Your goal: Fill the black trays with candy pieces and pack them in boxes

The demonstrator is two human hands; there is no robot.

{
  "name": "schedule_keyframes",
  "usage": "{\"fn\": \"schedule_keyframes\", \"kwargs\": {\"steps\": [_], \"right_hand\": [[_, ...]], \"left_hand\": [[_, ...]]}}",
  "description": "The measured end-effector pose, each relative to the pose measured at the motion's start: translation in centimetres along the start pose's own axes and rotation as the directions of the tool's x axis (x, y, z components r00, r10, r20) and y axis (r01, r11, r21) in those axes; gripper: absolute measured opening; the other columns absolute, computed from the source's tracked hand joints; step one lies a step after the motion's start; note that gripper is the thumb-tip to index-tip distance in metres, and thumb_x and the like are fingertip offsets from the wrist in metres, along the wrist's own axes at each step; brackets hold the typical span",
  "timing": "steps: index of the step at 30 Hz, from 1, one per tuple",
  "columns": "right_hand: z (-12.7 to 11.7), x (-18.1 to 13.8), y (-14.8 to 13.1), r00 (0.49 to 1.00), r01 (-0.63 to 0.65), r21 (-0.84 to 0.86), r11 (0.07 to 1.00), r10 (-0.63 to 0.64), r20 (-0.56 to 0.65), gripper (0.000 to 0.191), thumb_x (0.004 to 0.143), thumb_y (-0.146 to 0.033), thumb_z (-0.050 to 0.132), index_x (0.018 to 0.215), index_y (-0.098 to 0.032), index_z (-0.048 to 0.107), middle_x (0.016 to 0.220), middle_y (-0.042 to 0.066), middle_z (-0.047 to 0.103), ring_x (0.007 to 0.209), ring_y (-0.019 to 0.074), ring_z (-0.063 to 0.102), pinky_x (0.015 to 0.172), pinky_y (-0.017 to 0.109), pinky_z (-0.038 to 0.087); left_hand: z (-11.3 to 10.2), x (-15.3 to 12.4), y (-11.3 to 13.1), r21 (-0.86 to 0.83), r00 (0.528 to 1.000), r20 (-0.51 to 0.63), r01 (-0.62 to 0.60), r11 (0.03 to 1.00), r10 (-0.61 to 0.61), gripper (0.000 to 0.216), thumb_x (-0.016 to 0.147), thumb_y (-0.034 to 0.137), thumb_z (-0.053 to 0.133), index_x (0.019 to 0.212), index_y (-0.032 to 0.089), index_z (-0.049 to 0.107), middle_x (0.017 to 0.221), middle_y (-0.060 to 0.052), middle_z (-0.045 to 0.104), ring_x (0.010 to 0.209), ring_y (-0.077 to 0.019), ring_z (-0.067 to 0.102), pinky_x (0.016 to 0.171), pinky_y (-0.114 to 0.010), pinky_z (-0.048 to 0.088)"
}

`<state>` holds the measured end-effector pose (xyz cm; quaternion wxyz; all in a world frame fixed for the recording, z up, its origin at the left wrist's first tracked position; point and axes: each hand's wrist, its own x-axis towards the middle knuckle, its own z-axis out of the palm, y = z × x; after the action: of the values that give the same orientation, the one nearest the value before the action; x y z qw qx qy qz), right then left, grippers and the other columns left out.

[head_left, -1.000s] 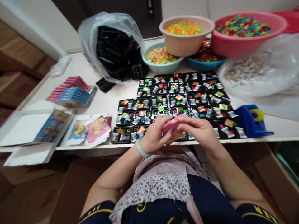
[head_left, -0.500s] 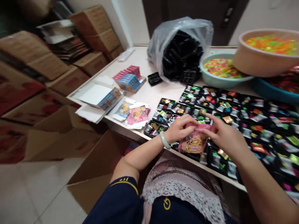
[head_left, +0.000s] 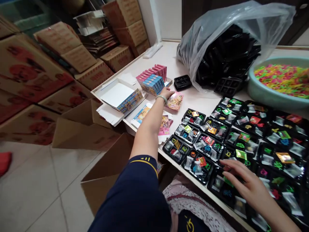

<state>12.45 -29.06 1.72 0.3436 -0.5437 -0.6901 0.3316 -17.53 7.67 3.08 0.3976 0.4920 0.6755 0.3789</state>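
Observation:
My left hand (head_left: 166, 93) reaches across the table and grips a small pink printed box (head_left: 175, 101) by its left side. Just beyond it, rows of pink boxes (head_left: 151, 72) and blue boxes (head_left: 153, 84) stand in an open display carton. Flat blue and pink printed cards (head_left: 164, 125) lie under my left forearm. My right hand (head_left: 241, 177) hovers low over the black compartment trays (head_left: 209, 145), its fingers apart and holding nothing. Those trays contain colourful loops and small wrapped packets.
A clear plastic bag (head_left: 193, 42) full of black trays lies at the back, with a black tray (head_left: 182, 82) beside it. A green basin (head_left: 280, 100) of colourful loops stands right. White-lined cartons (head_left: 118, 93) sit left; an open cardboard box (head_left: 106, 170) is below the edge.
My left hand has carried the pink box from in front of me to the far left, beside the display carton. My right hand has let go of it. The view has turned left.

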Motion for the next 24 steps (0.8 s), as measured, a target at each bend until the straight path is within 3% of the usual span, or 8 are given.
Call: {"fn": "schedule_keyframes", "kwargs": {"steps": [2,5,8,11,14,17,21,24], "right_hand": [[0.2,0.4,0.2,1.000,0.016,-0.012,1.000,-0.016,0.022,0.023,0.086,-0.041,0.057,0.105,-0.033,0.068,0.103,0.006,0.070,0.081,0.0227,0.070,0.068,0.036,0.061],[-0.2,0.4,1.3,0.999,0.014,-0.035,0.999,-0.013,0.049,0.025,0.086,-0.043,0.058,0.107,-0.034,0.068,0.104,0.006,0.071,0.088,0.0248,0.070,0.072,0.038,0.061],[-0.5,0.9,2.1,0.998,0.006,-0.038,0.999,-0.004,0.055,0.024,0.087,-0.045,0.057,0.105,-0.034,0.068,0.101,0.005,0.073,0.088,0.0256,0.071,0.073,0.040,0.061],[0.7,2.5,1.3,0.994,0.036,0.001,0.999,-0.036,0.104,0.023,0.088,-0.045,0.056,0.103,-0.032,0.069,0.101,0.005,0.073,0.090,0.0250,0.071,0.078,0.041,0.060],[2.7,4.4,-0.9,0.972,0.104,0.080,0.991,-0.118,0.205,0.023,0.091,-0.040,0.053,0.104,-0.030,0.069,0.103,0.006,0.072,0.094,0.0230,0.069,0.082,0.039,0.058],[4.0,5.1,-3.0,0.944,0.173,0.120,0.978,-0.199,0.262,0.023,0.092,-0.038,0.052,0.106,-0.028,0.068,0.104,0.007,0.071,0.095,0.0218,0.068,0.083,0.038,0.057],[3.5,4.3,-4.6,0.925,0.247,0.100,0.964,-0.265,0.272,0.022,0.094,-0.034,0.051,0.106,-0.026,0.068,0.103,0.006,0.071,0.092,0.0199,0.069,0.079,0.034,0.058],[2.7,4.4,-6.0,0.921,0.375,0.027,0.927,-0.376,0.102,0.020,0.093,-0.030,0.052,0.106,-0.025,0.067,0.101,0.005,0.072,0.092,0.0198,0.069,0.083,0.035,0.056]], "left_hand": [[-0.6,0.6,-0.6,0.037,0.999,-0.018,-0.037,0.999,0.038,0.040,0.071,0.014,0.074,0.106,0.010,0.053,0.089,-0.007,0.061,0.083,-0.0170,0.057,0.083,-0.033,0.044],[-4.3,-1.1,-1.7,0.180,0.979,-0.018,-0.195,0.964,0.201,0.034,0.072,0.016,0.071,0.102,0.011,0.056,0.098,-0.009,0.062,0.089,-0.0168,0.056,0.088,-0.031,0.041],[-9.4,-6.5,-4.4,0.441,0.957,0.088,-0.286,0.851,0.276,0.030,0.071,0.024,0.073,0.095,0.013,0.059,0.093,-0.008,0.061,0.088,-0.0191,0.055,0.085,-0.031,0.041],[-12.4,-13.2,-8.3,0.627,0.978,0.026,-0.177,0.758,0.207,0.040,0.058,0.036,0.083,0.080,0.015,0.057,0.087,-0.008,0.058,0.088,-0.0231,0.053,0.082,-0.033,0.041],[-12.4,-17.1,-11.5,0.455,0.995,-0.085,-0.011,0.890,0.056,0.043,0.050,0.032,0.087,0.071,0.017,0.053,0.072,-0.001,0.053,0.074,-0.0174,0.050,0.072,-0.029,0.040],[-11.7,-17.5,-12.2,0.110,0.986,-0.162,0.066,0.992,-0.047,0.036,0.054,0.025,0.083,0.068,0.017,0.050,0.061,0.005,0.047,0.061,-0.0113,0.044,0.063,-0.024,0.037],[-12.6,-17.9,-9.1,-0.071,0.973,-0.231,0.002,0.997,-0.018,0.037,0.062,0.032,0.079,0.072,0.017,0.048,0.064,0.004,0.051,0.062,-0.0103,0.050,0.064,-0.024,0.042],[-12.2,-20.6,-5.3,-0.201,0.987,-0.074,-0.157,0.967,0.145,0.036,0.066,0.038,0.078,0.080,0.016,0.053,0.074,0.001,0.060,0.068,-0.0124,0.057,0.069,-0.026,0.047]]}}
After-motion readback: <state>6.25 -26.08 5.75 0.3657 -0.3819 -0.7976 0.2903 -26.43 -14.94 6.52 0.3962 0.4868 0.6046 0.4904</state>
